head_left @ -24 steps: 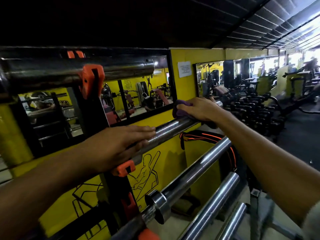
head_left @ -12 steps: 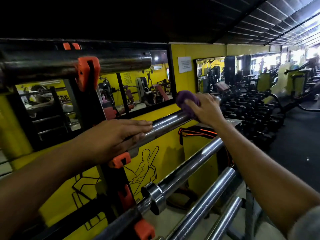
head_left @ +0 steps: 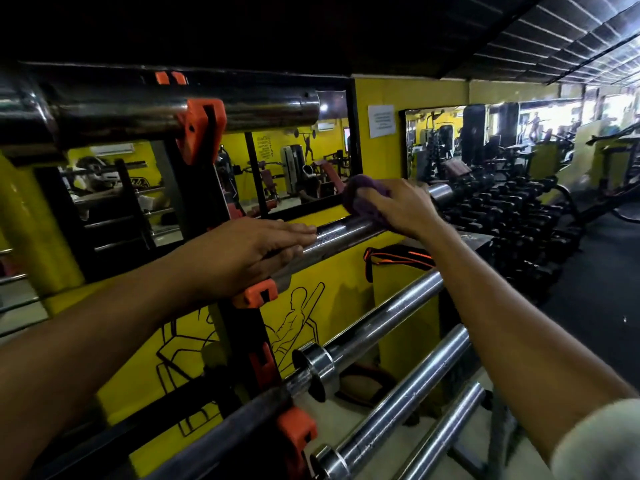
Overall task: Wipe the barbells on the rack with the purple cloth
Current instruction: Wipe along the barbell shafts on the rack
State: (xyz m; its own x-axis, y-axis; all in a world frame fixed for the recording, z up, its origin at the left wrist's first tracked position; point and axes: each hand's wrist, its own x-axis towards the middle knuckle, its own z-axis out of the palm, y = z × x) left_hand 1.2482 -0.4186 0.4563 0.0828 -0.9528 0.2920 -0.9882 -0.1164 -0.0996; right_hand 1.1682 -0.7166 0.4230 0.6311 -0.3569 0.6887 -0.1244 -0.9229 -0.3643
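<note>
Purple cloth on a racked chrome barbell

The right hand (head_left: 403, 207) clasps the crumpled purple cloth (head_left: 360, 197) around the shiny steel barbell (head_left: 341, 233), near its far end; the left hand (head_left: 242, 254) lies on the same bar with fingers straight, just above an orange plastic rack hook (head_left: 258, 294); more chrome bars (head_left: 388, 315) sit lower on the rack.

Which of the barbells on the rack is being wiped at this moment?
The second barbell from the top: only it has the purple cloth pressed on it by the right hand.
</note>
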